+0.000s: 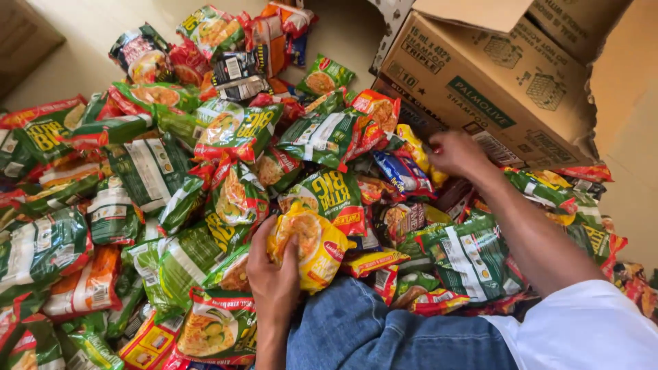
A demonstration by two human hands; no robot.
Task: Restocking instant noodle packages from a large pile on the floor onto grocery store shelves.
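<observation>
A heap of packets point(205, 171) showed mostly green with red trim and yellow lettering, with orange ones mixed in. The packet point(312, 250) in the left hand point(274, 281) was bright yellow with a red badge and a picture of pale noodles. Just beyond it, near the right hand point(456, 152), lay a blue packet point(401, 171) and another yellow one point(415, 147). Above those stood a plain brown cardboard box point(493, 82) with dark green print. Below the yellow packet were faded blue jeans point(384, 336) and a white sleeve point(589, 329).
</observation>
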